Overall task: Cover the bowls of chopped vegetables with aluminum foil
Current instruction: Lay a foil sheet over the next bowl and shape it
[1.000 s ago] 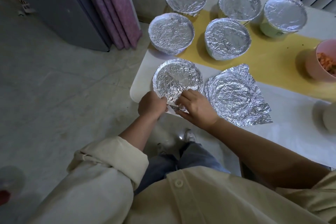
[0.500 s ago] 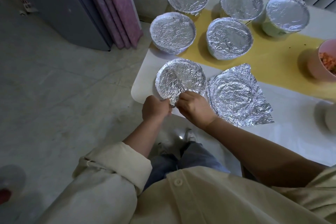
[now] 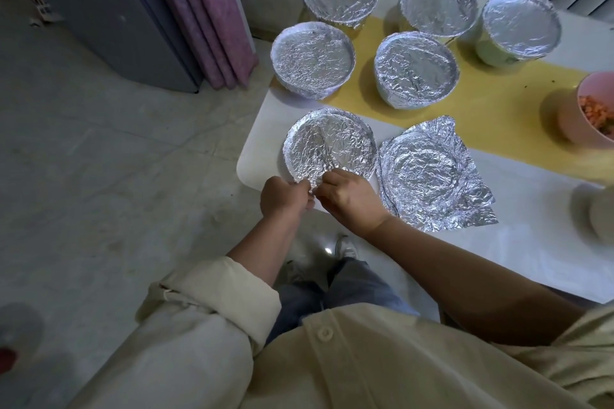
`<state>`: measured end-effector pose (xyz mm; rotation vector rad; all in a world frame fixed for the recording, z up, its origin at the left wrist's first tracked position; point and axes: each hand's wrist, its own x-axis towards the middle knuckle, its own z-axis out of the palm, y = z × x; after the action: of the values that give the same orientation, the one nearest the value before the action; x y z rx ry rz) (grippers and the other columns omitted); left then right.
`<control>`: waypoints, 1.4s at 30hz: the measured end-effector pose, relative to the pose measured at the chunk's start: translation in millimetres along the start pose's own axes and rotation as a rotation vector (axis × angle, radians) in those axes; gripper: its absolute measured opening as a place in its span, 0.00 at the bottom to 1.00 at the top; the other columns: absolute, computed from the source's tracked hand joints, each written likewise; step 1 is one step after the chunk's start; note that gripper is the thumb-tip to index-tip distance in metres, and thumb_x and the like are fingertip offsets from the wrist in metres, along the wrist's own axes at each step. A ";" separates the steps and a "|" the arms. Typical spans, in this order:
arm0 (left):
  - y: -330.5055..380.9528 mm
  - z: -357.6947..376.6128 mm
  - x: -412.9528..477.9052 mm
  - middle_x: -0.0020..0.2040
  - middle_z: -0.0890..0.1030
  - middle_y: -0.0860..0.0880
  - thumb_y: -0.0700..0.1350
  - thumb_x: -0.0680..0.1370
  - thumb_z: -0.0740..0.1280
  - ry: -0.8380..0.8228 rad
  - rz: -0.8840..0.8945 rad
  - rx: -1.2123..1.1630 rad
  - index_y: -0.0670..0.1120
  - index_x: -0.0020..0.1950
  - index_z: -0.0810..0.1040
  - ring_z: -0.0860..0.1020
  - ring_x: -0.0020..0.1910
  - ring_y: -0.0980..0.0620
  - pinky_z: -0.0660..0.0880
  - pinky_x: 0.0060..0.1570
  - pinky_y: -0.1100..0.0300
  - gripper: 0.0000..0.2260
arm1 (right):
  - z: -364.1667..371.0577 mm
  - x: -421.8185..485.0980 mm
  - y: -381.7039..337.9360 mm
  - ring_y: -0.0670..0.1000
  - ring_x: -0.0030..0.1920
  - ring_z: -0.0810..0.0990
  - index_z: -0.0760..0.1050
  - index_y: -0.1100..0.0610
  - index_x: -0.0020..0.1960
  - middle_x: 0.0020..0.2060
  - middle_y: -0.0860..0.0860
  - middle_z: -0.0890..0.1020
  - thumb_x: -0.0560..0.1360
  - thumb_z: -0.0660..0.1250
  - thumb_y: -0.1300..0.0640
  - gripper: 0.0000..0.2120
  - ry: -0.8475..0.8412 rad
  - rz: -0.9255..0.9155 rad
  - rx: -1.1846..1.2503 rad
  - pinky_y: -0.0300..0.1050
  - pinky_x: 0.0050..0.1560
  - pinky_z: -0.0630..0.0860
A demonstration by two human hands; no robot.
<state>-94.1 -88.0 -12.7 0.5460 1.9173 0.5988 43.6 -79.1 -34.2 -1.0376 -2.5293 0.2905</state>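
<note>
A round, bowl-shaped piece of crumpled foil (image 3: 329,143) lies at the near left corner of the white table (image 3: 518,242). My left hand (image 3: 284,197) and my right hand (image 3: 352,197) both pinch its near edge, fingertips almost touching. Beside it on the right lies a second foil sheet (image 3: 432,173) with a round dent and loose corners. Several bowls farther back wear foil covers, such as the one at back left (image 3: 312,58) and the middle one (image 3: 417,68). A pink bowl (image 3: 594,109) of chopped orange vegetables stands uncovered at the right edge.
A yellow runner (image 3: 491,103) crosses the table under the covered bowls. Part of a pale dish (image 3: 601,216) shows at the far right. A grey cabinet (image 3: 109,16) and purple curtain (image 3: 206,13) stand left of the table, above a grey floor (image 3: 99,176).
Both hands have shifted slightly toward me along the foil's near edge, still pinching it. The camera view has shifted a little.
</note>
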 end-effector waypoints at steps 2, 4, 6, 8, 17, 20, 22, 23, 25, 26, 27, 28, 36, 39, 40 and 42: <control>2.3 0.4 -3.0 0.33 0.84 0.44 0.41 0.75 0.67 -0.014 -0.013 -0.024 0.40 0.36 0.78 0.83 0.30 0.48 0.83 0.44 0.49 0.09 | -1.2 0.4 0.3 0.57 0.34 0.75 0.78 0.60 0.36 0.33 0.54 0.75 0.70 0.69 0.66 0.05 0.004 0.009 0.006 0.47 0.30 0.72; 4.3 0.1 -6.6 0.36 0.82 0.43 0.42 0.77 0.67 -0.067 -0.070 -0.072 0.39 0.38 0.77 0.81 0.29 0.47 0.81 0.38 0.53 0.10 | -1.9 1.3 -0.7 0.56 0.33 0.75 0.78 0.60 0.35 0.32 0.54 0.75 0.71 0.67 0.65 0.06 0.008 0.011 0.004 0.46 0.30 0.72; 5.4 1.4 -6.8 0.34 0.81 0.43 0.40 0.78 0.66 -0.086 -0.095 -0.095 0.36 0.43 0.77 0.80 0.27 0.48 0.81 0.36 0.55 0.07 | -1.1 1.8 -2.4 0.56 0.33 0.74 0.77 0.60 0.35 0.32 0.54 0.74 0.73 0.63 0.62 0.09 0.011 0.007 0.007 0.46 0.29 0.71; 6.4 3.6 -4.2 0.31 0.81 0.43 0.36 0.76 0.64 -0.059 -0.087 -0.075 0.32 0.50 0.77 0.81 0.27 0.49 0.83 0.42 0.50 0.08 | 1.4 1.5 -3.4 0.57 0.33 0.74 0.76 0.60 0.35 0.32 0.54 0.74 0.75 0.62 0.59 0.11 0.008 0.011 0.021 0.47 0.29 0.71; 11.4 4.1 -6.1 0.36 0.81 0.40 0.37 0.77 0.62 -0.086 -0.059 -0.050 0.35 0.50 0.75 0.81 0.32 0.46 0.80 0.40 0.57 0.07 | 1.1 -0.7 -2.1 0.58 0.34 0.76 0.77 0.60 0.36 0.33 0.55 0.76 0.75 0.60 0.59 0.12 0.014 0.038 0.045 0.49 0.30 0.73; 8.9 5.4 -0.7 0.35 0.83 0.37 0.37 0.74 0.61 -0.069 -0.050 -0.019 0.32 0.55 0.76 0.84 0.34 0.41 0.83 0.47 0.46 0.13 | 2.0 -0.3 -3.6 0.58 0.34 0.76 0.77 0.60 0.36 0.33 0.55 0.76 0.75 0.62 0.60 0.11 0.009 0.045 0.055 0.50 0.30 0.74; 12.6 3.7 -2.9 0.37 0.83 0.37 0.37 0.75 0.60 -0.071 -0.043 0.013 0.32 0.55 0.76 0.84 0.32 0.42 0.84 0.40 0.51 0.13 | 0.8 -0.2 -3.6 0.58 0.36 0.76 0.78 0.61 0.39 0.35 0.55 0.76 0.75 0.65 0.57 0.09 -0.002 0.053 0.081 0.50 0.33 0.74; 15.3 1.9 -3.5 0.37 0.83 0.38 0.36 0.75 0.60 -0.072 -0.039 0.021 0.32 0.54 0.76 0.83 0.30 0.43 0.82 0.33 0.56 0.11 | -1.1 -1.4 -2.7 0.58 0.38 0.76 0.78 0.61 0.41 0.37 0.55 0.76 0.76 0.66 0.54 0.10 -0.013 0.051 0.095 0.50 0.35 0.74; 20.7 -3.2 -2.7 0.35 0.81 0.39 0.34 0.76 0.61 -0.082 -0.038 0.038 0.35 0.52 0.76 0.81 0.28 0.45 0.80 0.27 0.58 0.08 | -8.2 -5.9 1.3 0.57 0.40 0.75 0.78 0.61 0.45 0.40 0.55 0.77 0.76 0.64 0.47 0.16 -0.026 0.040 0.109 0.50 0.40 0.72; 22.5 -6.1 -1.0 0.34 0.81 0.39 0.34 0.76 0.60 -0.094 -0.042 0.052 0.36 0.51 0.75 0.81 0.29 0.45 0.82 0.33 0.55 0.07 | -12.4 -8.3 3.8 0.57 0.41 0.75 0.78 0.61 0.46 0.40 0.55 0.77 0.76 0.63 0.45 0.18 -0.024 0.033 0.105 0.50 0.40 0.71; 22.9 -8.2 1.9 0.35 0.82 0.39 0.35 0.76 0.61 -0.105 -0.045 0.065 0.36 0.51 0.75 0.82 0.31 0.44 0.83 0.40 0.49 0.06 | -15.6 -10.2 6.1 0.56 0.40 0.74 0.78 0.60 0.45 0.40 0.55 0.77 0.76 0.63 0.46 0.17 -0.016 0.021 0.092 0.50 0.39 0.71; 22.7 -10.0 4.5 0.37 0.82 0.38 0.35 0.76 0.61 -0.107 -0.051 0.073 0.35 0.52 0.75 0.83 0.32 0.43 0.82 0.45 0.46 0.07 | -17.6 -11.6 7.4 0.56 0.39 0.74 0.78 0.60 0.43 0.39 0.54 0.77 0.76 0.64 0.48 0.15 -0.006 0.007 0.071 0.49 0.38 0.70; 4.4 -3.7 -5.7 0.41 0.82 0.41 0.48 0.80 0.65 -0.132 -0.104 -0.047 0.38 0.50 0.76 0.81 0.32 0.47 0.74 0.25 0.63 0.12 | -11.0 -5.8 5.4 0.56 0.34 0.74 0.75 0.61 0.34 0.33 0.54 0.75 0.76 0.65 0.61 0.12 0.028 -0.018 0.000 0.46 0.36 0.63; 4.0 5.5 -12.4 0.41 0.80 0.38 0.41 0.81 0.61 -0.203 -0.169 -0.153 0.38 0.51 0.74 0.79 0.32 0.45 0.77 0.32 0.59 0.06 | -10.0 -3.3 4.0 0.56 0.33 0.74 0.75 0.61 0.34 0.33 0.55 0.74 0.78 0.62 0.59 0.15 0.021 -0.042 0.014 0.46 0.36 0.62; 4.8 7.7 -13.1 0.41 0.80 0.37 0.38 0.81 0.59 -0.195 -0.159 -0.168 0.37 0.51 0.74 0.79 0.32 0.45 0.78 0.33 0.59 0.06 | -9.4 -3.0 3.5 0.56 0.33 0.74 0.75 0.61 0.34 0.33 0.55 0.75 0.78 0.61 0.58 0.15 0.015 -0.046 0.015 0.46 0.36 0.63; 4.6 11.9 -8.9 0.42 0.81 0.35 0.35 0.80 0.58 -0.162 -0.125 -0.151 0.34 0.53 0.73 0.81 0.34 0.43 0.80 0.38 0.55 0.07 | -7.9 -3.1 3.5 0.56 0.33 0.74 0.76 0.61 0.34 0.33 0.55 0.75 0.77 0.63 0.59 0.14 0.007 -0.039 0.012 0.46 0.35 0.65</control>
<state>-79.2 -87.9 -8.1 0.3644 1.7233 0.5946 51.2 -78.5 -29.0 -0.9819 -2.5349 0.2899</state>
